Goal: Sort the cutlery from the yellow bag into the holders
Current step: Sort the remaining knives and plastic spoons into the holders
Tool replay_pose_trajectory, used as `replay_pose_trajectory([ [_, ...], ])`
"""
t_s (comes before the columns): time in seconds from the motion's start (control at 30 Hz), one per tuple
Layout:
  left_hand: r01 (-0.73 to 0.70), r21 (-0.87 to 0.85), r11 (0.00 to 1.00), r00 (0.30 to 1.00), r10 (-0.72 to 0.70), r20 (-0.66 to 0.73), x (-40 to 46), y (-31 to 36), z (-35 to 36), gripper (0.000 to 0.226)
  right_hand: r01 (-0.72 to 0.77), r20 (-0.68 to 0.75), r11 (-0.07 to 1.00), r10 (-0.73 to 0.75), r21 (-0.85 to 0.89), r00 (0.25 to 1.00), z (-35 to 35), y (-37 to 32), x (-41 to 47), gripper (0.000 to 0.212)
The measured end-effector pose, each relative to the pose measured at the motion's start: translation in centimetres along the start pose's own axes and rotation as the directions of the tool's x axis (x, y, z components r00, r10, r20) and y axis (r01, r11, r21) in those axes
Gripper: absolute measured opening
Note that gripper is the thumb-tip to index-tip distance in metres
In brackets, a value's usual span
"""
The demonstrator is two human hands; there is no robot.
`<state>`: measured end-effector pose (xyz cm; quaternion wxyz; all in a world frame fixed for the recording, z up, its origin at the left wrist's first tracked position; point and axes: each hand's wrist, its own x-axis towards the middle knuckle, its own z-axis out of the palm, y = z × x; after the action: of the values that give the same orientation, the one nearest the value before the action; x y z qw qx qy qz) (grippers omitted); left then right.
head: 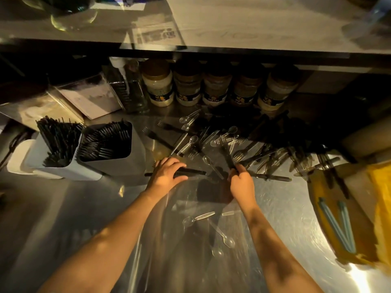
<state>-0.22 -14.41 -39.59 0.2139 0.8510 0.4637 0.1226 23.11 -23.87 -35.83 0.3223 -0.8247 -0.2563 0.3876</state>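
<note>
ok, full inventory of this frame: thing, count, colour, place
holders: two visible, pale grey, left on counter, packed with black cutlery
loose cutlery: many, black and clear, scattered mid-counter
clear utensils: several, near edge between the forearms
yellow bag: one, right edge, blue utensils showing inside
jars: five, pale with dark labels, under shelf
left hand: grips black cutlery
right hand: grips black piece
</note>
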Motion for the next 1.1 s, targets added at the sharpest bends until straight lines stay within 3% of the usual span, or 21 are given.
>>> replay_pose_trajectory([
  [0.1,0.027,-0.023,0.999,1.000,-0.027,-0.015,0.2,0.6,-0.2,0.023,-0.127,0.052,0.920,0.116,0.372,0.992,-0.3,-0.5,-0.7,0.026],
  [0.3,-0.006,0.100,0.995,0.989,-0.009,0.147,1.2,1.2,-0.3,0.023,-0.115,0.017,0.857,0.123,0.503,0.992,-2.0,0.4,-1.1,0.025],
  [0.4,-0.035,0.165,0.986,0.982,0.004,0.188,1.0,1.4,-0.1,0.021,-0.088,-0.015,0.860,0.111,0.503,0.994,-3.1,0.5,-1.2,0.025],
  [0.5,-0.076,0.211,0.975,0.993,0.055,0.104,1.3,2.1,-0.4,0.017,-0.079,-0.053,0.843,0.126,0.532,0.991,-4.5,0.4,-1.2,0.026],
  [0.67,0.165,0.217,0.962,0.929,-0.226,0.294,3.5,8.1,-4.2,0.039,-0.101,-0.213,0.888,0.216,0.448,0.953,-7.2,2.0,0.4,0.016],
  [0.77,0.142,0.191,0.971,0.962,-0.181,0.205,4.2,11.4,-4.3,0.048,-0.120,-0.274,0.939,0.213,0.322,0.938,-8.7,3.3,1.2,0.039],
  [0.83,0.130,0.123,0.984,0.975,-0.149,0.166,4.9,13.6,-3.8,0.055,-0.159,-0.260,0.934,0.248,0.319,0.933,-9.9,4.0,1.8,0.035],
  [0.93,0.177,0.054,0.983,0.945,-0.185,0.271,6.5,16.8,-2.1,0.071,-0.194,-0.271,0.936,0.277,0.295,0.922,-11.7,4.6,2.9,0.031],
  [1.0,0.176,0.075,0.982,0.932,-0.191,0.310,8.0,19.0,-0.1,0.057,-0.189,-0.296,0.947,0.264,0.259,0.918,-12.8,5.1,3.6,0.028],
  [1.1,0.232,0.137,0.963,0.915,-0.264,0.306,10.6,22.3,2.2,0.045,-0.206,-0.325,0.960,0.259,0.187,0.910,-14.4,5.5,4.5,0.039],
])
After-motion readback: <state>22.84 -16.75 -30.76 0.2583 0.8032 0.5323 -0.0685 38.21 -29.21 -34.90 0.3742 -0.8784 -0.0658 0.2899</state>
